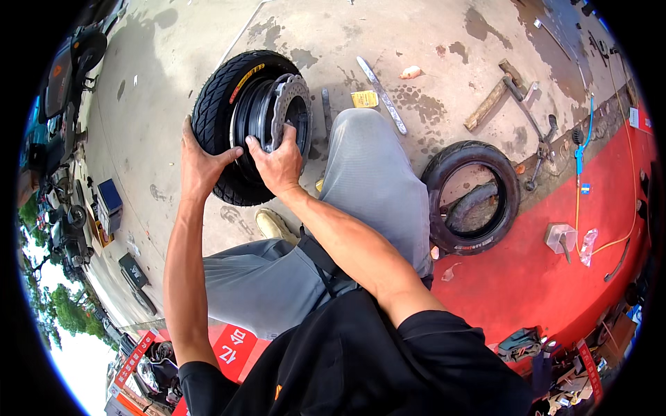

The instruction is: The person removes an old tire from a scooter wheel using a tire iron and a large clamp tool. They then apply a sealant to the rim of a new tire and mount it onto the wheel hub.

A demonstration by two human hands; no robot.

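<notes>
A black tyre (pixel 209 114) with a coarse tread and a yellow-red label stands upright before me. The black wheel rim (pixel 251 114) sits partly within it, and a silver brake disc (pixel 292 87) with a wavy edge is on the rim's right side. My left hand (pixel 200 165) grips the tyre from the left, its thumb reaching over the sidewall toward the rim. My right hand (pixel 279 165) is closed on the rim beside the disc, thumb on the rim's edge, with some fingers hidden by the disc and hub.
Right of my knee, a second tyre (pixel 434 182) lies over the edge of a red mat (pixel 485 298). A long flat metal bar (pixel 382 96), a yellow packet (pixel 364 99) and a wooden-handled hammer (pixel 488 104) lie on the concrete. An air hose (pixel 579 163) trails at far right.
</notes>
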